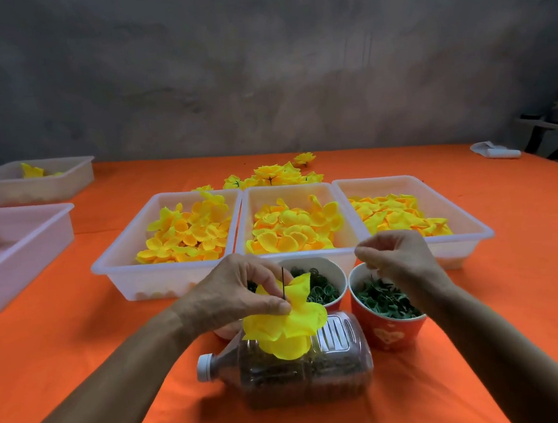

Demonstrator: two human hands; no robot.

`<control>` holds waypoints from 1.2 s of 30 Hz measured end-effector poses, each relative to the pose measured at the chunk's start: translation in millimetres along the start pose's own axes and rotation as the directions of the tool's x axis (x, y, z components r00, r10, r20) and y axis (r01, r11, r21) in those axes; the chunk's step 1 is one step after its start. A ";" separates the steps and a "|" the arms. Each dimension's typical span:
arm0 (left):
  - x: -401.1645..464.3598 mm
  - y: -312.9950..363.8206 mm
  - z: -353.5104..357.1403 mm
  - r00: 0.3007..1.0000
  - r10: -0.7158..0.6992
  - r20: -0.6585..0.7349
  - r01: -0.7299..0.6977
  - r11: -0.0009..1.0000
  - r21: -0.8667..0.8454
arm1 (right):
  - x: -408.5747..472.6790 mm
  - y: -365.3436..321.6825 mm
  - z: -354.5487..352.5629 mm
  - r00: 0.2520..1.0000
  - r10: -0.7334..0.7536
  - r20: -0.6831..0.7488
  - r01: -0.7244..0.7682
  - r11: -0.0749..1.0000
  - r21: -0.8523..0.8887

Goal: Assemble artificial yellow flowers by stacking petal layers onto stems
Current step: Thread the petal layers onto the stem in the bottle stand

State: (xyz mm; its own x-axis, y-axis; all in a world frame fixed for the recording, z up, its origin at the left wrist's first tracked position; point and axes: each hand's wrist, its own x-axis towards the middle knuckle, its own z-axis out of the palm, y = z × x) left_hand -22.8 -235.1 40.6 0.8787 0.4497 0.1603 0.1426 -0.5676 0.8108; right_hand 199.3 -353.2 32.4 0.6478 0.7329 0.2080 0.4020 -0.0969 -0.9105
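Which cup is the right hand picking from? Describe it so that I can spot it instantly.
Start at the three petal trays side by side. In front of them stand two red paper cups; it is the right-hand cup, under the right hand, holding green leaf-like pieces, not curled rings.

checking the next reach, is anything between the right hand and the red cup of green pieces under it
Nothing visible. The right hand hangs directly above the red cup, fingertips pinched near its back rim, with open air down to the green pieces. The left hand holds the flower off to the side.
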 end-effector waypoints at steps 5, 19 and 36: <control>0.1 -2.4 -0.8 1.000 0.004 0.004 -0.004 1.000 -0.029 | 57.1 20.8 -8.0 0.981 -0.090 -0.172 0.023 0.932 -0.361; -0.7 -7.2 0.7 1.000 0.003 0.005 -0.003 0.996 -0.092 | 129.5 52.5 7.1 0.925 0.373 -0.072 -0.329 0.694 -0.640; -5.4 -9.2 3.1 0.999 -0.007 -0.032 0.004 0.996 -0.084 | 148.7 72.3 7.1 0.916 0.400 0.015 -0.317 0.748 -0.583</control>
State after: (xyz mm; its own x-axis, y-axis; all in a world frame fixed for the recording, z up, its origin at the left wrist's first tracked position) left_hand -27.4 -234.4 30.6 0.8624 0.4759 0.1726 0.1075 -0.5054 0.8562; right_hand 320.1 -246.4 -5.1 0.7446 0.6431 -0.1790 0.4727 -0.6972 -0.5389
